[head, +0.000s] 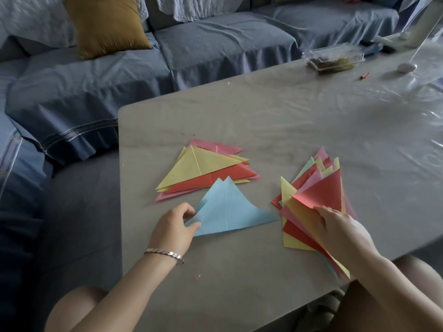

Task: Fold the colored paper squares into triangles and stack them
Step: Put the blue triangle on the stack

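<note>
Blue folded sheet [227,209], lying at 6 o'clock of the finished stack [203,168] with tips mismatched, is pinched at its 9 o'clock corner by the left hand [175,226]; the right hand [335,226] is laid on the fanned pile [309,195] at 3 o'clock, grip unclear, so a skewed crease is risked.

Both forearms are bare as far as the bottom edge of the frame. Around the wrist below the left hand [172,226] sits a thin silver bracelet [164,253], made of small flat links that look twisted like a braid and shine a little. The right hand [340,226] is bare too. A bare knee [72,307] shows at the lower left. At the lower right is brown cloth [383,307], probably clothing; its kind is unclear.
</note>
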Tool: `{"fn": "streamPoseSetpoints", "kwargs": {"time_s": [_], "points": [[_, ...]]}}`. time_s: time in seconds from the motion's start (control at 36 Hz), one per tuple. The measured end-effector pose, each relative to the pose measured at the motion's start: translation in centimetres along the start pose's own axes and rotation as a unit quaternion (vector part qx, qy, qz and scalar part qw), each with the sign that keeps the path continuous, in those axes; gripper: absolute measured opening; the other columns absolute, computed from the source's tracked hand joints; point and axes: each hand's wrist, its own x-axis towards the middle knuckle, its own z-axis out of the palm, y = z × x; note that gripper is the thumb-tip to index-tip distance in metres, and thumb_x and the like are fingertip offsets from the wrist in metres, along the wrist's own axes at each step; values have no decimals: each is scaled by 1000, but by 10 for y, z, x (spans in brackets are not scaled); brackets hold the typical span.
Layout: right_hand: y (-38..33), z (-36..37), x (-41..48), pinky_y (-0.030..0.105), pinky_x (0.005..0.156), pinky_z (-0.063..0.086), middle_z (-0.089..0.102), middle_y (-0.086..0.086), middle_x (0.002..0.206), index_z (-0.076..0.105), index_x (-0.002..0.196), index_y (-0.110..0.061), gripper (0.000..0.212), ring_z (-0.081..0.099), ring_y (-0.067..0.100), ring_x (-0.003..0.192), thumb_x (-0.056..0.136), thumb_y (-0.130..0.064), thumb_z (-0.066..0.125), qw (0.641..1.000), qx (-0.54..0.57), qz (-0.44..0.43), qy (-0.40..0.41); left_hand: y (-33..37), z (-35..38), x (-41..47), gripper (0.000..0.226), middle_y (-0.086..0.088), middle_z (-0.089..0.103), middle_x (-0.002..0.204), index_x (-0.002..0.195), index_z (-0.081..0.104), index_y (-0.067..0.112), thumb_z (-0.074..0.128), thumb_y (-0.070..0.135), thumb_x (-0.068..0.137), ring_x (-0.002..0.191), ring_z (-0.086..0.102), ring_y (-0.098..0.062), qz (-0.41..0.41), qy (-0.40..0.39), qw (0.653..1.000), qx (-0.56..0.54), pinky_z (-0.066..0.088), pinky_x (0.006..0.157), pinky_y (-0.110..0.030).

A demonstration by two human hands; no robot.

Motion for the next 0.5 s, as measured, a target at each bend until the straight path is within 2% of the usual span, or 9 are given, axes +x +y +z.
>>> {"fn": "streamPoseSetpoints", "kwargs": {"time_s": [0.08, 0.17, 0.25, 0.31, 0.39, 0.44, 0.5], "points": [[-7, -2, -2, 28, 79, 50, 62, -5, 116, 56, 122, -21, 32, 60, 18, 101, 99, -24, 34, 1000, 7, 2, -4, 12, -13, 7, 19, 18, 54, 74, 79, 51, 21, 66, 9, 80, 78, 54, -13, 54, 61, 996, -44, 36, 67, -22], [-13, -3, -3, 24, 70, 48, 62, -8, 113, 58, 118, -24, 32, 60, 15, 96, 100, -26, 31, 1000, 13, -1, -8, 22, -31, 26, 19, 10, 56, 79, 84, 52, 19, 65, 6, 80, 78, 53, -13, 89, 122, 985, -82, 32, 64, -16], [-18, -2, -4, 25, 68, 48, 63, -9, 107, 60, 111, -24, 32, 60, 15, 89, 100, -33, 31, 1000, 27, -2, -8, 23, -43, 56, 19, 2, 60, 91, 96, 56, 16, 63, 5, 82, 83, 53, -13, 85, 154, 980, -95, 36, 71, -18], [-23, -2, -5, 27, 68, 48, 64, -8, 103, 61, 105, -25, 31, 59, 15, 85, 100, -34, 31, 999, 36, -6, -2, 20, -46, 74, 29, -4, 61, 99, 109, 55, 13, 63, 6, 82, 86, 54, -16, 53, 152, 982, -96, 38, 74, -22], [-33, -4, -8, 27, 70, 47, 63, -8, 107, 60, 107, -25, 31, 60, 17, 91, 100, -34, 31, 999, 45, -9, 8, 13, -42, 91, 46, -15, 53, 119, 124, 49, 9, 66, 11, 81, 108, 52, -28, 1, 147, 988, -56, 39, 90, -31], [-42, -7, -10, 28, 78, 45, 61, -6, 116, 57, 117, -23, 33, 58, 19, 102, 99, -32, 31, 998, 53, -14, 19, 17, -34, 88, 46, -19, 51, 120, 123, 50, 7, 67, 16, 81, 113, 48, -32, -3, 146, 989, -24, 35, 94, -34], [-52, -6, -13, 31, 90, 40, 58, -2, 124, 55, 123, -19, 35, 54, 22, 112, 99, -29, 33, 996, 83, -23, 31, 27, -22, 72, 38, -12, 59, 113, 116, 56, 7, 65, 22, 83, 108, 55, -26, 7, 104, 993, -59, 39, 89, -30]]}}
